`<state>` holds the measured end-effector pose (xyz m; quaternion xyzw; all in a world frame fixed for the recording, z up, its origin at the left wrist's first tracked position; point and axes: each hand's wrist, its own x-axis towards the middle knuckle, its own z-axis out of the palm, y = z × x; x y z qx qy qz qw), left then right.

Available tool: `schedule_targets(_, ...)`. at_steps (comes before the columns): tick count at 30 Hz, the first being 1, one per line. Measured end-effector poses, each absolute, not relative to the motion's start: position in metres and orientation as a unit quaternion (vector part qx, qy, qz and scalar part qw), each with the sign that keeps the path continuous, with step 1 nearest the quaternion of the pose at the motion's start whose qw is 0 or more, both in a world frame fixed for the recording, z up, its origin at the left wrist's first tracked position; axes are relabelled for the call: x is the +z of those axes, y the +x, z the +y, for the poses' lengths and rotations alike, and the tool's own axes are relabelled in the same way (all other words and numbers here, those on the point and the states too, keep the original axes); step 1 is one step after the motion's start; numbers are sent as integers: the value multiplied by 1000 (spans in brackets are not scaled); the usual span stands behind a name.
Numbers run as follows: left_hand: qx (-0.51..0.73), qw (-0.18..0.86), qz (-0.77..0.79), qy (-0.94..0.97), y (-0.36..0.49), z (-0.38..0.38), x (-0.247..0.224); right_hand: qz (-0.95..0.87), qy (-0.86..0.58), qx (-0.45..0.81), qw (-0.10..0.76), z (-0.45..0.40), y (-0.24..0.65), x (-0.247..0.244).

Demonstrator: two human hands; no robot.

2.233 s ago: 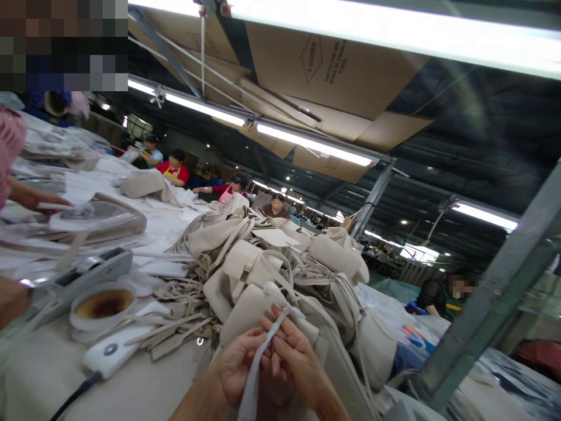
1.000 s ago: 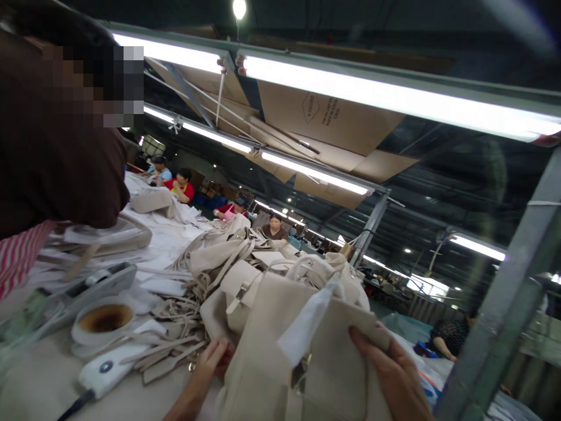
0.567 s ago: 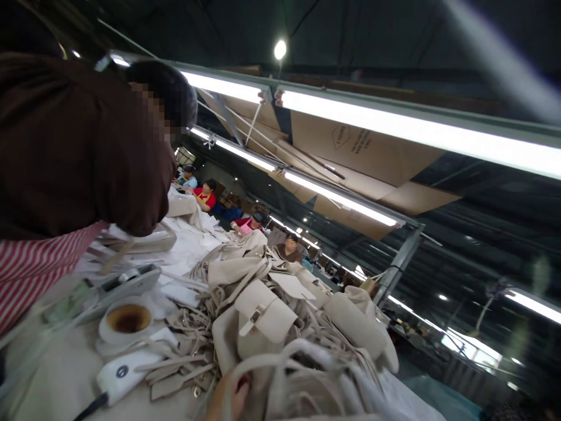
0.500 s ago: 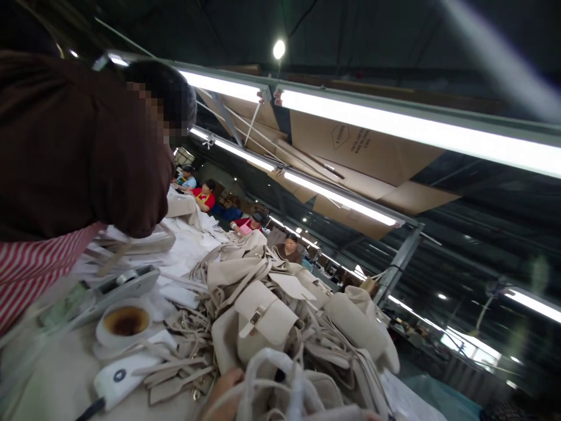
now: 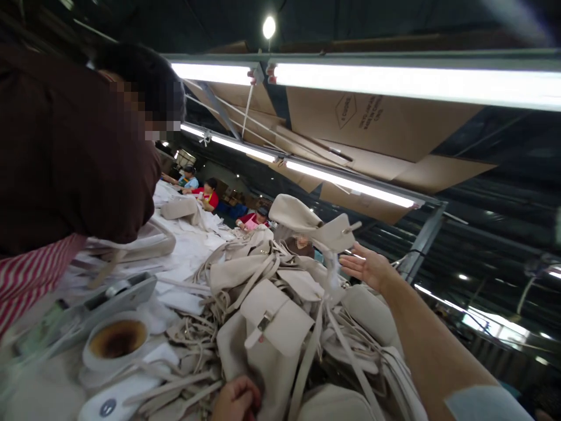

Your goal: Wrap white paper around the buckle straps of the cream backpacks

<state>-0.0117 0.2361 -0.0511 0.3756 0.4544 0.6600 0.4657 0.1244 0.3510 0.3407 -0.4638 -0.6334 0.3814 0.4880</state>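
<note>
the right hand [image 5: 366, 269] is spread, gripping nothing, at four o'clock from the pale bag [image 5: 295, 213] above the heap [image 5: 236, 278] at one o'clock (contact is unclear); a clean release wants the straps [image 5: 310, 356] kept untangled. the left hand [image 5: 239, 399], at seven o'clock, curls by the buckled bag [image 5: 278, 313]; i cannot tell its grip.

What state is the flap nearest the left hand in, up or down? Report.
Down: the flap lies over the bag. Whether its clasp is fastened, I cannot tell.
</note>
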Motion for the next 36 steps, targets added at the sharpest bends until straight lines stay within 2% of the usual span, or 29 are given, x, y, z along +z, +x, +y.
schedule_targets(6,643,455,484,381,-14,222,-36,-652,-498,388,420,325,199,264)
schedule_targets(14,622,436,507,408,-15,217,-32,-657,-578,371,309,213,304,196)
schedule_targets(20,614,387,533,435,-12,214,-29,-766,-564,252,177,119,357,110)
schedule_targets(24,604,344,549,464,-10,211,-28,-757,-597,184,191,73,385,35)
schedule_targets(29,602,248,564,508,-4,203,-25,-805,-542,13,240,40,412,-55)
schedule_targets(34,595,37,528,605,11,192,-26,-805,-562,-79,172,20,405,-100)
schedule_targets(36,581,9,505,639,18,191,-28,-803,-573,-78,143,17,395,-106)
